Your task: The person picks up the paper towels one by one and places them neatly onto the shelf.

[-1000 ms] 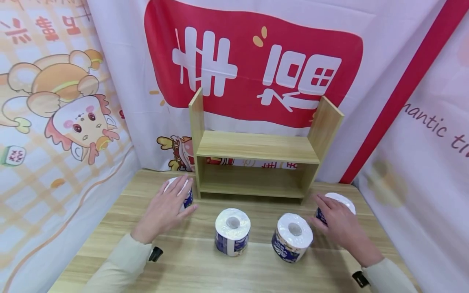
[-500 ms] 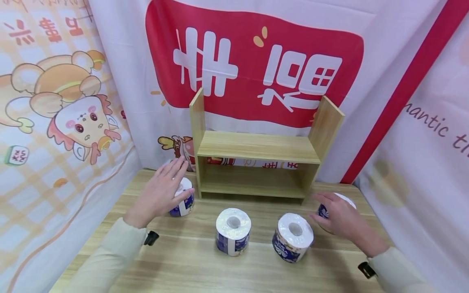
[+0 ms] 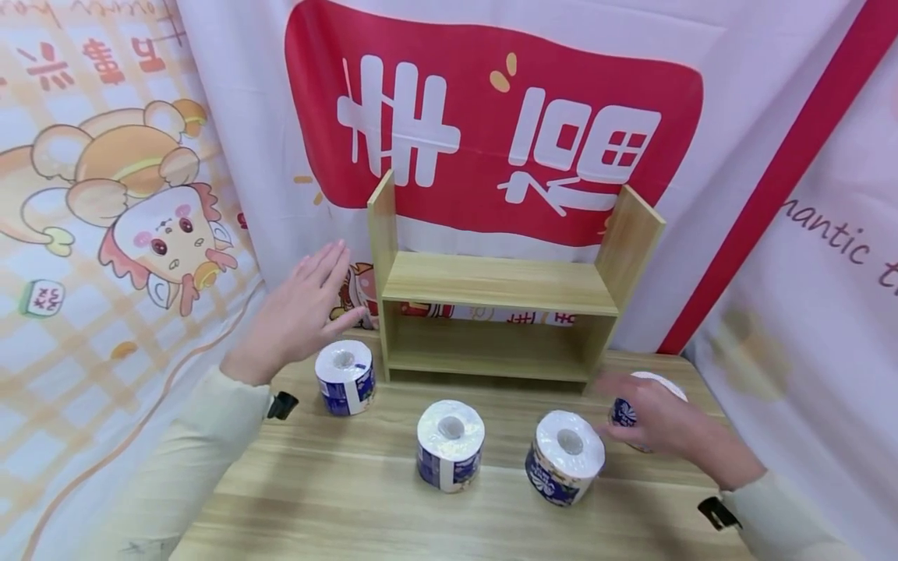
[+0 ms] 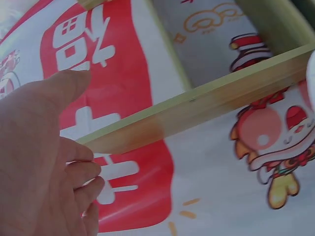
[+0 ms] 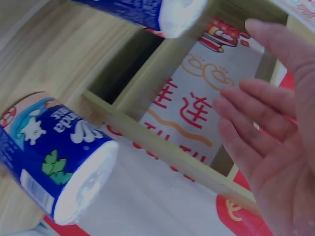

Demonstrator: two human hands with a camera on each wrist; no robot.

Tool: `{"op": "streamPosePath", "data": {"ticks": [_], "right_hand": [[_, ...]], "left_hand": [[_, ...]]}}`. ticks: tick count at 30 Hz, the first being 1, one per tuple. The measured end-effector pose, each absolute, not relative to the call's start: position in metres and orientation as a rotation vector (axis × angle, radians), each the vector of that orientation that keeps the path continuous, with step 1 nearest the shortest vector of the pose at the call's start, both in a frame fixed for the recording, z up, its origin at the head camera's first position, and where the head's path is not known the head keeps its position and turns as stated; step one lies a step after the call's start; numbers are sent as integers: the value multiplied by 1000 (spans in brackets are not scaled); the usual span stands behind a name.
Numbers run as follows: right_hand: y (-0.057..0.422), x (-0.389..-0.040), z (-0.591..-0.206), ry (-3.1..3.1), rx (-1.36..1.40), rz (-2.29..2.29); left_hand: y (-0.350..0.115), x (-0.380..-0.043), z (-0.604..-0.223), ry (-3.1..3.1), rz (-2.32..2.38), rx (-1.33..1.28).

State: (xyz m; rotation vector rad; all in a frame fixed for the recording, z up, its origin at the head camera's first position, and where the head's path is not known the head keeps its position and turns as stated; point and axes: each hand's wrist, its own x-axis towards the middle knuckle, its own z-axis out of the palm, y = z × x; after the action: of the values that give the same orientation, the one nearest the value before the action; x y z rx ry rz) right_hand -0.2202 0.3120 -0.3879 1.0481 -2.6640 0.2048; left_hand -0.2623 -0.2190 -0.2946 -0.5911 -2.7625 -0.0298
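My left hand point(image 3: 295, 315) is raised with straight fingers and holds nothing. Below it a toilet paper roll point(image 3: 345, 382) stands on the table, beside the left side of a small wooden shelf point(image 3: 500, 279). In the left wrist view the fingers lie near the shelf's side board point(image 4: 197, 105). At the right, my right hand point(image 3: 652, 417) partly covers another toilet paper roll point(image 3: 666, 382); the right wrist view shows the palm point(image 5: 295, 162) and loosely bent fingers with nothing between them. Two more rolls, a left one point(image 3: 450, 448) and a right one point(image 3: 564, 460), stand before the shelf.
The wood-grain table point(image 3: 393, 514) runs back to a printed cloth point(image 3: 235, 47) with a red banner. Printed cloth walls, left point(image 3: 140, 257) and right point(image 3: 807, 312), close in the sides. Both levels of the shelf face forward.
My left hand has lifted off the left roll and moved up and to the left, leaving that roll uncovered. My right hand has shifted slightly right and down. The rolls stay put.
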Motion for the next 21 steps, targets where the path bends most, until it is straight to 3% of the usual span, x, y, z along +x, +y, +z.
{"op": "streamPosePath", "data": {"ticks": [10, 21], "right_hand": [[310, -221, -387, -2716, 1316, 272], [299, -215, -397, -2848, 1281, 362]], "left_hand": [[-204, -274, -257, -2623, 27, -629], [-186, -302, -245, -2557, 68, -603]]}}
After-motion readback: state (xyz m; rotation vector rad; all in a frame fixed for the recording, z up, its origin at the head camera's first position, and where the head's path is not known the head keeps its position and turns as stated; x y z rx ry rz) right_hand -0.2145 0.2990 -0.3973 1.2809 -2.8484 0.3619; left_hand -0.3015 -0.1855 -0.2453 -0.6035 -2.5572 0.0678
